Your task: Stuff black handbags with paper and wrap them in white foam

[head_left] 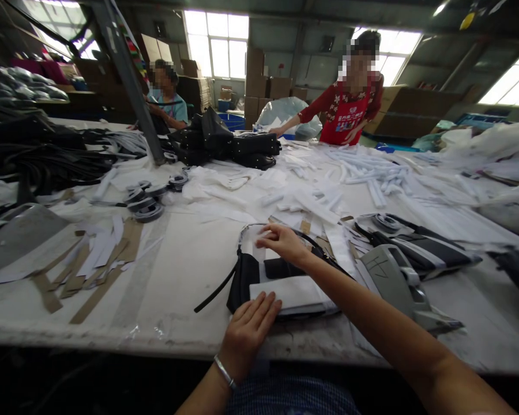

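In front of me on the table lies a black handbag (242, 279) with a thin strap hanging off to its left. A folded white sheet (292, 292) covers its near part. My left hand (253, 323) rests flat on the left end of that sheet, fingers stretched out. Above the bag's far side is my right hand (283, 242), its fingers bent and apart, with nothing seen between them. A curved handle with pale wrapping arcs beyond that hand. My right forearm hides the bag's right end.
A grey tape dispenser (393, 279) stands right of the bag, near another black bag (424, 245). Paper strips (99, 251) lie at left, below tape rolls (145, 202). Black bags (229, 144) and white wrapping pieces (367, 170) lie farther back. A grey post (132, 86) rises there; two people work beyond.
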### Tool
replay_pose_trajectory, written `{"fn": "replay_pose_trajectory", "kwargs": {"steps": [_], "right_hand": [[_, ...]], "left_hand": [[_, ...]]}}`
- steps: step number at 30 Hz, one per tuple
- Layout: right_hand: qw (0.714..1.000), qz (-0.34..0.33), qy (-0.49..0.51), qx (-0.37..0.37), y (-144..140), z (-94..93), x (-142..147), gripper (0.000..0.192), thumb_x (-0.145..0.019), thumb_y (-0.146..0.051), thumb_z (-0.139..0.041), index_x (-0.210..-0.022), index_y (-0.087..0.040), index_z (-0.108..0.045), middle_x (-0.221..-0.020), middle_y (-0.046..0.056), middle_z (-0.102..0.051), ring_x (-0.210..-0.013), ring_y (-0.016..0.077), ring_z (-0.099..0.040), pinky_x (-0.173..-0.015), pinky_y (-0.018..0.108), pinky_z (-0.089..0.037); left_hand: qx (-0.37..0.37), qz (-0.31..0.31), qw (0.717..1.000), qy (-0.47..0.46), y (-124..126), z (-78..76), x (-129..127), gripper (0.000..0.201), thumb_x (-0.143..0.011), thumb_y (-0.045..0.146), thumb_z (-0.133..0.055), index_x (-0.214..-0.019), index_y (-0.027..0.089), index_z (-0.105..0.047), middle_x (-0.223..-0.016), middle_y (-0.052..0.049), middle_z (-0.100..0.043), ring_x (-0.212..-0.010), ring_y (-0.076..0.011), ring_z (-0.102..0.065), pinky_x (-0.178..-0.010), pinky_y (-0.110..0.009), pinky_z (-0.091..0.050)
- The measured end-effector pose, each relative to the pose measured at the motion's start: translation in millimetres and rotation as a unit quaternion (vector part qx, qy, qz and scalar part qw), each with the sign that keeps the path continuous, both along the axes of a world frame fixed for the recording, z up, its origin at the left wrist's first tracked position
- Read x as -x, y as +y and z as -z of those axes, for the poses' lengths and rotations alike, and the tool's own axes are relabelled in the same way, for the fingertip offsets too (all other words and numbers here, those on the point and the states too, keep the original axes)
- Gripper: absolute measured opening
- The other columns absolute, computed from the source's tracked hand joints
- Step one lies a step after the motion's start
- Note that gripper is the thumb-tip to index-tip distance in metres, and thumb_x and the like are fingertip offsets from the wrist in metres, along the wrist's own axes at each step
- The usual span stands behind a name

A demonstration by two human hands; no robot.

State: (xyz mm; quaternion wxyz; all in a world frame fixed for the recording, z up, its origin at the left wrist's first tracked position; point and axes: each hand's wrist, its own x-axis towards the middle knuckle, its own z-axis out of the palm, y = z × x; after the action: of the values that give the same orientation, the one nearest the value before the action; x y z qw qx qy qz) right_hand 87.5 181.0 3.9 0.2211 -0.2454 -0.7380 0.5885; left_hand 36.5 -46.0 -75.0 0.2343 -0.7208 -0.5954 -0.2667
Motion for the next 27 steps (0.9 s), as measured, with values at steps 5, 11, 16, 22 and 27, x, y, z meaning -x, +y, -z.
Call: {"fn": "replay_pose_trajectory", "kwargs": {"steps": [5, 11, 16, 22, 27], "right_hand": [[0.987, 0.012, 0.016, -0.161, -48.8, 6.6, -41.0, 0.013, -0.086, -0.031, -0.071, -0.095, -0.025, -0.078, -0.096, 0.002, -0.078, -0.093, 0.0226, -0.074, -0.090, 0.036, -0.058], [0.960, -0.032, 0.037, -0.275, -87.0, 31.8, -79.5, 0.032, -0.088, -0.010, -0.059, -0.110, -0.027, -0.075, -0.119, 0.005, -0.072, -0.104, 0.0188, -0.070, -0.094, 0.032, -0.058], [0.946, 0.008, 0.076, -0.316, -103.6, 44.5, -93.9, 0.030, -0.093, -0.011, -0.056, -0.112, -0.025, -0.075, -0.111, 0.007, -0.074, -0.105, 0.0180, -0.070, -0.095, 0.031, -0.057], [0.929, 0.030, 0.118, -0.351, -116.7, 46.1, -98.5, 0.030, -0.095, -0.014, -0.058, -0.116, -0.030, -0.072, -0.109, 0.004, -0.076, -0.103, 0.0186, -0.071, -0.100, 0.040, -0.055], [0.909, 0.011, 0.108, -0.402, -122.7, 54.0, -103.7, 0.034, -0.097, -0.012, -0.053, -0.120, -0.030, -0.069, -0.110, 0.003, -0.076, -0.107, 0.0186, -0.070, -0.104, 0.044, -0.052]], "left_hand": [[0.013, 0.000, 1.000, -0.004, 0.7, -1.7, -0.5, 0.042, -0.101, 0.014, -0.036, -0.140, 0.019, -0.051, -0.140, -0.003, -0.059, -0.128, -0.0177, -0.056, -0.097, -0.033, -0.053], [-0.007, -0.003, 0.999, -0.044, -0.6, 2.4, -2.2, 0.035, -0.098, 0.014, -0.048, -0.130, 0.018, -0.059, -0.125, -0.009, -0.068, -0.117, -0.0195, -0.063, -0.097, -0.036, -0.054], [-0.010, -0.023, 0.996, -0.085, -0.8, 4.6, -5.3, 0.026, -0.096, 0.015, -0.051, -0.119, 0.017, -0.063, -0.116, -0.010, -0.071, -0.109, -0.0204, -0.066, -0.094, -0.036, -0.055], [-0.009, -0.035, 0.989, -0.141, 0.0, 8.3, -5.6, 0.026, -0.098, 0.026, -0.050, -0.119, 0.015, -0.060, -0.113, -0.011, -0.072, -0.105, -0.0207, -0.067, -0.093, -0.035, -0.055], [-0.023, -0.064, 0.982, -0.176, -1.1, 15.2, -6.4, 0.036, -0.096, 0.036, -0.055, -0.126, 0.017, -0.056, -0.117, -0.012, -0.071, -0.105, -0.0215, -0.068, -0.091, -0.034, -0.056]]}}
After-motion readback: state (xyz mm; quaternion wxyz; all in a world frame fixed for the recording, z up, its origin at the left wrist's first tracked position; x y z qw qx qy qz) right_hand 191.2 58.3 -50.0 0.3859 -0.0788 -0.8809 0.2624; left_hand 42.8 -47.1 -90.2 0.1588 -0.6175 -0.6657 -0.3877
